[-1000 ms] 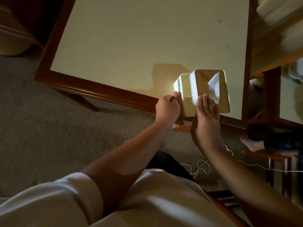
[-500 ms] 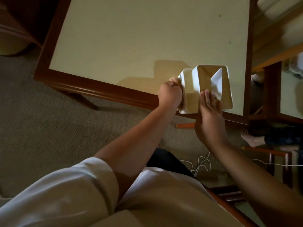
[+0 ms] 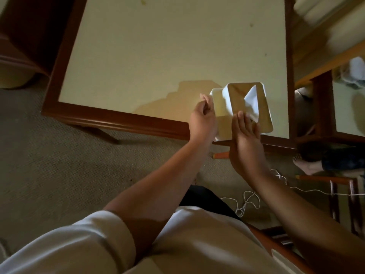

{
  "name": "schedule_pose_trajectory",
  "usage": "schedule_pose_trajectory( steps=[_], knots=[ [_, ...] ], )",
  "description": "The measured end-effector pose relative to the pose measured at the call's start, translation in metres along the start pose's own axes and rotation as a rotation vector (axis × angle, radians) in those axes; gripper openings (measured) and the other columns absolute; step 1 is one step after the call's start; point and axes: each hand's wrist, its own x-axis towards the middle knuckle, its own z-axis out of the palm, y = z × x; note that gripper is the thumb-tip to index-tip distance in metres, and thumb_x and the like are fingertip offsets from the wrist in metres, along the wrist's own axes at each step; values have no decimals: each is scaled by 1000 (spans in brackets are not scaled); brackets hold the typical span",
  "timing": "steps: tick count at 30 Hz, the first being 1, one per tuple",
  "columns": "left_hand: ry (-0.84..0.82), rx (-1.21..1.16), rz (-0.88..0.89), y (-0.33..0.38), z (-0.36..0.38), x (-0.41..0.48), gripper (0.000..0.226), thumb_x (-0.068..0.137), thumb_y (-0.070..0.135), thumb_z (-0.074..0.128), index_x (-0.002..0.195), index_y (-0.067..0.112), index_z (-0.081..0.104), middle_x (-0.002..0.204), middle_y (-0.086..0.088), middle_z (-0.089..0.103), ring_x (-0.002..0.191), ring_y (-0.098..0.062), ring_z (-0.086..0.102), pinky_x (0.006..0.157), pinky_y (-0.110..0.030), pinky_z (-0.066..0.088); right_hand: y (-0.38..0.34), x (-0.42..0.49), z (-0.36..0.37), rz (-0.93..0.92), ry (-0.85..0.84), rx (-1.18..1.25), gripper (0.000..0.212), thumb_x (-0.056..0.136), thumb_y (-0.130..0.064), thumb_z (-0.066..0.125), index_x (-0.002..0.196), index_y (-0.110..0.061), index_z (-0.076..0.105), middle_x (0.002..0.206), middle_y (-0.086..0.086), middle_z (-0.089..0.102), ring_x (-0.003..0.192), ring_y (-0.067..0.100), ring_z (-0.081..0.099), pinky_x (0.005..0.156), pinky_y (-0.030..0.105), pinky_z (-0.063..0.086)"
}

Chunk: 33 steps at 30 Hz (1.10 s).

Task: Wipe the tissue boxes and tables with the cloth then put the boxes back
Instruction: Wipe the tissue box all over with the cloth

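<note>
A white tissue box (image 3: 223, 107) with a tan top and a white tissue (image 3: 311, 103) sticking out stands at the near right corner of the cream-topped table (image 3: 158, 56). My left hand (image 3: 202, 119) is curled against the box's left side. A pale tip shows at its fingers, seemingly the cloth (image 3: 202, 95); the rest of it is hidden in the hand. My right hand (image 3: 245, 143) lies with straight fingers on the near edge of the box top, touching the tissue's base.
The table has a dark wooden frame (image 3: 118, 119). A second table (image 3: 347, 107) stands close on the right. On the carpet lie a white cord (image 3: 246, 202) and a person's bare foot (image 3: 308, 167). Chair wood (image 3: 335, 194) is at the lower right and dark furniture (image 3: 23, 26) at the upper left.
My left hand slid along the box's left side, away from me. The box and my right hand shifted slightly farther onto the table.
</note>
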Motion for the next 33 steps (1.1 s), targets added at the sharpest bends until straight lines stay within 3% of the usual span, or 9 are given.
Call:
schedule_pose_trajectory(
  steps=[4,7,11,15,17,19,25,31,33],
  knots=[
    [-48,-67,-82,-7,-11,-13,39,101,14,38,94,27,74,97,-8,76,94,-32,76,81,-59,64,2,0,4,-19,14,-54,81,92,0,67,160,1,24,166,23,28,155,42,22,122,66,24],
    [-15,-112,-91,5,-20,-14,45,99,5,36,76,23,70,78,1,71,82,-21,72,77,-39,61,-4,-4,3,-13,-12,-45,95,87,-10,77,162,1,20,167,23,23,157,40,16,124,66,20],
    [34,-173,-9,38,-28,-17,38,104,1,31,86,15,60,61,2,59,57,-13,61,53,-25,50,-17,-5,-1,-10,34,-79,75,92,-18,62,157,4,32,162,25,35,152,42,32,120,67,28],
    [8,-175,78,59,-15,-12,33,107,5,37,101,26,62,87,1,60,68,-6,59,59,-24,48,-22,-6,-2,19,63,-47,75,90,-20,54,158,3,31,163,23,35,154,38,30,124,62,23],
    [-39,-103,30,63,-2,-10,31,104,13,43,94,40,55,83,8,54,63,-7,51,54,-24,43,-23,-7,-2,20,60,-55,75,92,-23,51,159,2,29,165,21,32,155,37,27,125,60,20],
    [-68,-43,-45,67,13,-10,27,105,18,43,83,26,55,66,3,49,50,-10,43,45,-24,34,-22,-7,-5,21,49,-72,75,92,-26,48,160,1,28,166,20,32,156,35,26,126,58,19],
    [-65,65,-161,78,42,-10,28,102,28,55,120,7,58,76,-5,51,56,-14,50,52,-23,39,-16,-5,-11,-5,20,-86,77,93,-31,45,161,-2,26,166,17,32,156,33,27,124,58,23],
    [-8,76,-319,94,52,9,31,110,37,51,94,12,60,75,-3,52,46,-12,54,47,-16,42,-9,-8,-20,-64,-43,-92,83,93,-33,50,162,1,19,167,20,28,156,35,26,121,60,28],
    [2,95,-353,94,56,13,34,110,44,48,103,13,62,86,-6,61,66,-16,60,60,-23,46,-7,-6,-23,-79,-56,-98,85,92,-33,54,162,1,20,166,20,30,154,35,29,120,60,31]
  ],
)
